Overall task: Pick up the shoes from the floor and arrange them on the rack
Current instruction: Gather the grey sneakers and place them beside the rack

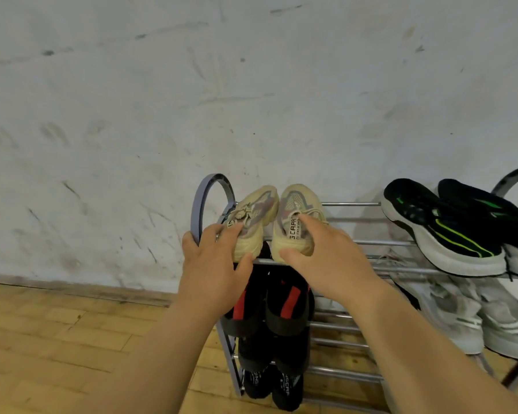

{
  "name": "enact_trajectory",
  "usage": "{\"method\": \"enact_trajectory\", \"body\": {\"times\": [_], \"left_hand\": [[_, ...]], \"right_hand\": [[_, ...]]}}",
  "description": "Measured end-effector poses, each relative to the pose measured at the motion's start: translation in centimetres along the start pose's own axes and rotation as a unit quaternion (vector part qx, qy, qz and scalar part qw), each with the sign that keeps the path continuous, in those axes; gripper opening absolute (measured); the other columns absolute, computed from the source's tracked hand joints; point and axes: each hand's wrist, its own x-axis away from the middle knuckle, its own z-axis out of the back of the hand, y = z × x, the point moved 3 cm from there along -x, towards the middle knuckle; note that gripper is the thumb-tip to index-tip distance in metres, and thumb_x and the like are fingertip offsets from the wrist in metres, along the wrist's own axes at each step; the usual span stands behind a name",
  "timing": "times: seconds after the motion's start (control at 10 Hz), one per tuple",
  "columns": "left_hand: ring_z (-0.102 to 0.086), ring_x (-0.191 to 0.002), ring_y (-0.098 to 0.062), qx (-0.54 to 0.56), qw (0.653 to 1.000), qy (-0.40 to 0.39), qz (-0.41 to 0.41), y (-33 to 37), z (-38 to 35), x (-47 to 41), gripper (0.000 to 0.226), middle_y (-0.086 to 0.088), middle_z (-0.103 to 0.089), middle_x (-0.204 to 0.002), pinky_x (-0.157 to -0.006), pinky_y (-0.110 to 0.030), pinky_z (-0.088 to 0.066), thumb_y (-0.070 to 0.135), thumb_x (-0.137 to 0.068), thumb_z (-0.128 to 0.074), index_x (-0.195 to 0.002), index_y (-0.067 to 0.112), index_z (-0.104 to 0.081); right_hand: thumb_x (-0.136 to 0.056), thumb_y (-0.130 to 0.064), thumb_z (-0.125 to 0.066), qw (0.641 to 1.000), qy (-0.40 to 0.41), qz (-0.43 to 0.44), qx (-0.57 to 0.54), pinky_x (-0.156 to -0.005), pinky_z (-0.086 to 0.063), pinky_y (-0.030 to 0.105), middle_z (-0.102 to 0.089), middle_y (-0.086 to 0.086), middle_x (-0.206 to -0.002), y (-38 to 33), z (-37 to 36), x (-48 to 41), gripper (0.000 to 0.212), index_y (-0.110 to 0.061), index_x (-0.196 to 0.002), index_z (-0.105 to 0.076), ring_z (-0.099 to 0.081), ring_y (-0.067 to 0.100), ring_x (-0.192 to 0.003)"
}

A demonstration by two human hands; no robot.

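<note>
At eight o'clock we see wood floor (57, 339) under a scuffed white wall (132, 115). Our left hand (211, 264) grips the left beige shoe (256, 216) and our right hand (332, 258) pinches the right shoe (296, 210) (both on the rack's (356, 242) top tier). Black sneakers (446, 228) sit at three o'clock.

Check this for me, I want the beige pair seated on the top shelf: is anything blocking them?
Nothing visible does. Both beige shoes already lie on the top bars of the rack, the left hand gripping one and the right hand the other. The black sneakers sit farther right on that shelf, with bare bars between.
</note>
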Motion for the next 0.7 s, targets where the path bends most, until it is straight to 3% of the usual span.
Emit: {"method": "enact_trajectory", "body": {"times": [0.2,0.3,0.5,0.6,0.7], "left_hand": [[-0.039,-0.119,-0.035,0.014,0.997,0.075,-0.013,-0.6,-0.6,0.4,0.045,-0.005,-0.053,-0.128,-0.104,-0.052,-0.043,0.039,-0.093,-0.069,-0.134,0.021,-0.061],[-0.039,-0.121,-0.034,0.025,0.996,0.088,-0.016,-0.9,-0.9,0.5,0.044,-0.005,-0.052,-0.127,-0.105,-0.051,-0.043,0.037,-0.094,-0.069,-0.134,0.021,-0.061],[-0.034,-0.134,-0.036,0.012,0.997,0.069,-0.010,-0.7,-0.7,0.9,0.051,-0.006,-0.049,-0.141,-0.114,-0.058,-0.037,0.043,-0.096,-0.062,-0.143,0.027,-0.052],[-0.032,-0.142,-0.036,-0.006,0.998,0.059,-0.007,-0.3,-0.1,1.9,0.061,-0.011,-0.044,-0.149,-0.117,-0.057,-0.034,0.049,-0.094,-0.063,-0.149,0.029,-0.045],[-0.033,-0.144,-0.037,-0.029,0.995,0.079,-0.044,0.7,1.6,2.8,0.067,-0.013,-0.043,-0.150,-0.117,-0.057,-0.034,0.048,-0.091,-0.068,-0.150,0.027,-0.045]], "right_hand": [[-0.092,-0.068,-0.048,0.999,0.006,0.036,0.038,-0.115,-0.035,0.046,-0.045,-0.005,-0.159,-1.2,-1.9,-0.7,0.080,-0.036,-0.161,-0.024,-0.041,0.024,-0.142],[-0.094,-0.067,-0.046,0.998,-0.001,0.039,0.046,-0.115,-0.035,0.047,-0.044,-0.004,-0.159,-1.2,-2.0,-0.7,0.078,-0.036,-0.162,-0.021,-0.040,0.025,-0.142],[-0.094,-0.065,-0.047,0.998,-0.029,0.046,0.036,-0.118,-0.033,0.048,-0.036,-0.003,-0.165,-1.1,-1.5,-0.4,0.083,-0.036,-0.164,-0.011,-0.036,0.024,-0.147],[-0.089,-0.073,-0.052,0.996,-0.046,0.062,0.041,-0.122,-0.029,0.046,-0.030,-0.005,-0.167,-1.3,-0.6,0.9,0.093,-0.034,-0.163,-0.013,-0.030,0.023,-0.151],[-0.091,-0.068,-0.056,0.993,-0.010,0.074,0.093,-0.122,-0.027,0.043,-0.032,-0.003,-0.165,-1.3,2.4,2.7,0.086,-0.031,-0.161,-0.024,-0.029,0.022,-0.150]]}}
